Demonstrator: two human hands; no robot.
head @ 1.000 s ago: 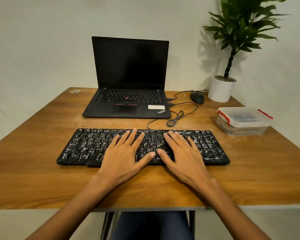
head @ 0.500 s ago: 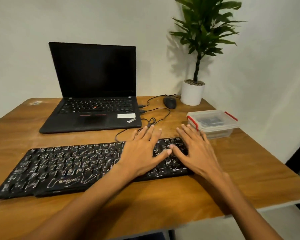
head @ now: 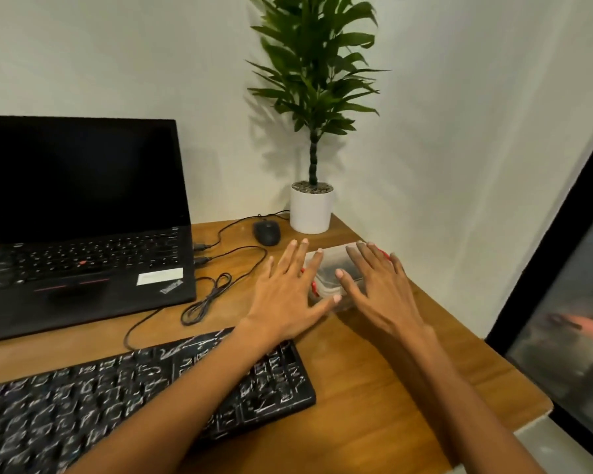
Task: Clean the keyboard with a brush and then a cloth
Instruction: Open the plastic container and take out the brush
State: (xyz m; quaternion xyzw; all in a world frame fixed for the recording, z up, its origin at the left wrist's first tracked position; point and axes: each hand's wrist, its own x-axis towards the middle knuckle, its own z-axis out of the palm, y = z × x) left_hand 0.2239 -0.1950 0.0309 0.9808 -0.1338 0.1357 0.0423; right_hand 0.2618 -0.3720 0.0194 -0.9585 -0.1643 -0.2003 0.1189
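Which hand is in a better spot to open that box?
Probably the right hand: it lies over the box lid, fingers by a red clip. The left hand only reaches its left end.

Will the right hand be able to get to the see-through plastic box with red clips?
Probably yes. The right hand is spread open right over the clear plastic box with red clips, and nothing lies between them. I cannot tell whether it touches the lid.

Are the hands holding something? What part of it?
Nothing is gripped. The left hand and right hand are open, fingers straight, over the two ends of the clear box.
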